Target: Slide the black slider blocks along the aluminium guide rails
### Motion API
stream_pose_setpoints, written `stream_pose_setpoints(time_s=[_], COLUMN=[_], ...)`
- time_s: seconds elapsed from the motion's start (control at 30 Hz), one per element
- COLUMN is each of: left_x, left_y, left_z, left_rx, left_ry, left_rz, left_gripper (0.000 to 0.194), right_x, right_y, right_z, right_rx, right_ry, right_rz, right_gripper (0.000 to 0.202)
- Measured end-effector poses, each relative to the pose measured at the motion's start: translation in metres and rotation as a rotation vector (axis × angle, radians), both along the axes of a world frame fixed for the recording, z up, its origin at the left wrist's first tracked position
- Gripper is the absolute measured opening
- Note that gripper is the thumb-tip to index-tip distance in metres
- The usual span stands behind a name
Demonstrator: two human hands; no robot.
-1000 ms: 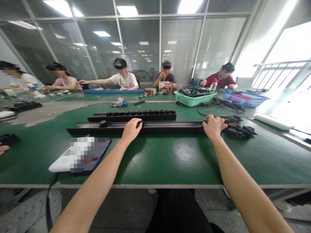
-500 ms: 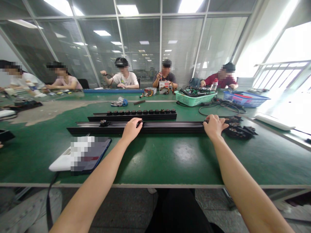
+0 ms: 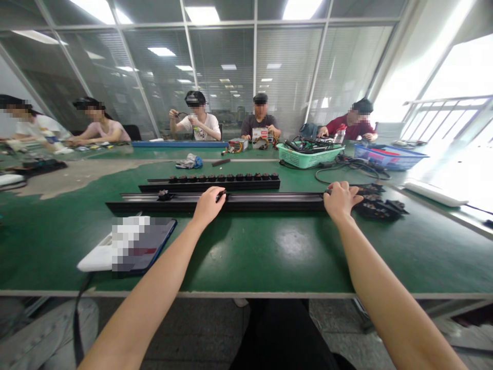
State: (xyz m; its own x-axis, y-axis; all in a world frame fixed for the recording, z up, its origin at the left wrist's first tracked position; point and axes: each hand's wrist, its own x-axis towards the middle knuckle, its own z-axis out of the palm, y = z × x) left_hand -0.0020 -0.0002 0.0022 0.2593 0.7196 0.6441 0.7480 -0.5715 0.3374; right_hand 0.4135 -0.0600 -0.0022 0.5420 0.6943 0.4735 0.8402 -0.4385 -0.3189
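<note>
Co-worker (image 3: 204,127) opposite has raised both hands. Rail (image 3: 271,203) lies on the bench (image 3: 246,257); left hand (image 3: 209,204) closes fingers on a dark part (image 3: 221,196) mid-rail; right hand (image 3: 340,201), fingers bent, meets its right end, grip indeterminable.

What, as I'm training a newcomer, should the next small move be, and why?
Probably slide the left hand slightly left along the near black rail: it seems to pinch a small dark part, another part sits farther left with bare rail showing between, and the right hand is at the rail's right end.
</note>
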Motion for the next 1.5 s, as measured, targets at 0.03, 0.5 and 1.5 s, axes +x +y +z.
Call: stream_pose_setpoints(time_s=[0.03, 0.5, 1.5], left_x=[0.0001, -0.001, -0.0003], left_y=[0.0001, 0.0012, 0.0], left_z=[0.0, -0.001, -0.0002], left_rx=[0.0, 0.003, -0.009], left_ry=[0.0, 0.003, 0.002], left_rz=[-0.001, 0.0, 0.001], left_gripper=[0.029, 0.029, 0.028], right_x=[0.0003, 0.0052, 0.0092], right_y=[0.0004, 0.0027, 0.0063], right_z=[-0.0005, -0.0042, -0.0081], right_rx=[0.001, 0.009, 0.026], right_ry=[-0.002, 0.004, 0.015], right_rz=[-0.001, -0.017, -0.064], right_gripper=[0.028, 0.027, 0.026])
